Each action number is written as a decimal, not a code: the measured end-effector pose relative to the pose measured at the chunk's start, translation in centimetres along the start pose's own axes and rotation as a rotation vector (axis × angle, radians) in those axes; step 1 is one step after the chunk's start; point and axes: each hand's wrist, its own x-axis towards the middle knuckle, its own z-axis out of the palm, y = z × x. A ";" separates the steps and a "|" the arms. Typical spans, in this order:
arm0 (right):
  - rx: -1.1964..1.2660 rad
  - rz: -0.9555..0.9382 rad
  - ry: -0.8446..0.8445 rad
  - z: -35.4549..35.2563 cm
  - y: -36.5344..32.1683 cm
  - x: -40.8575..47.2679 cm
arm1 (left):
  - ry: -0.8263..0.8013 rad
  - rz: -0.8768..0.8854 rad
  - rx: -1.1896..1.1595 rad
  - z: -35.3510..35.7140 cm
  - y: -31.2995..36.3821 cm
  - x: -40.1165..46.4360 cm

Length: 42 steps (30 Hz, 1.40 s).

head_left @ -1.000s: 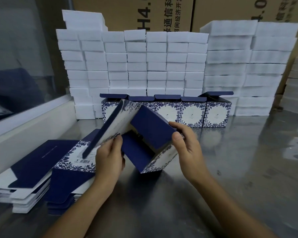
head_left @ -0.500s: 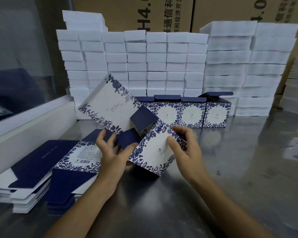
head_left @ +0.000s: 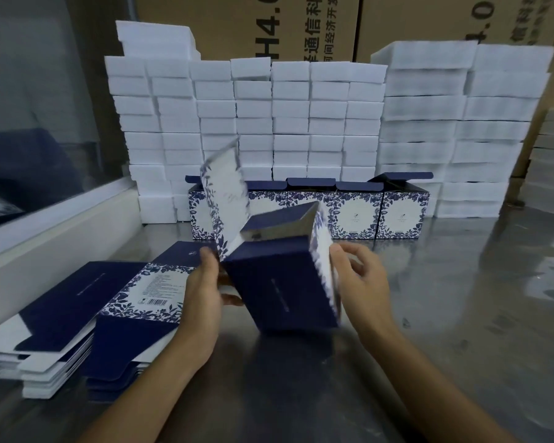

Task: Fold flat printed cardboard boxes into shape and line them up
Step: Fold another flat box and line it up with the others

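A half-formed blue-and-white floral box [head_left: 279, 279] is held above the steel table between both hands, its plain navy panel facing me and one white floral flap standing up, blurred. My left hand [head_left: 205, 292] holds its left edge, thumb under the navy panel. On the right floral side, my right hand [head_left: 362, 282] holds the box with curled fingers. A row of folded boxes [head_left: 359, 212] with open navy lids stands behind, against the foam. A stack of flat boxes [head_left: 87, 318] lies at the left.
White foam blocks [head_left: 288, 123] are piled in a wall at the back, with brown cartons [head_left: 247, 24] behind them. A white ledge and a window [head_left: 45, 219] run along the left. The steel table [head_left: 461, 314] stretches to the right.
The box has been turned: the white floral face that was toward me now faces right, the navy panel faces me, and the long flap has swung upright. Both hands shifted with it.
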 end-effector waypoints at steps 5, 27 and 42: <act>0.184 0.078 -0.198 0.4 -1.1 -0.9 | -0.009 -0.041 0.014 0.0 -0.5 0.5; -0.053 -0.158 -0.034 0.7 0.9 0.0 | -0.051 0.025 0.166 0.3 1.0 -1.1; -0.006 0.018 -0.188 0.6 0.3 -0.6 | -0.151 0.366 0.514 0.8 1.0 -2.0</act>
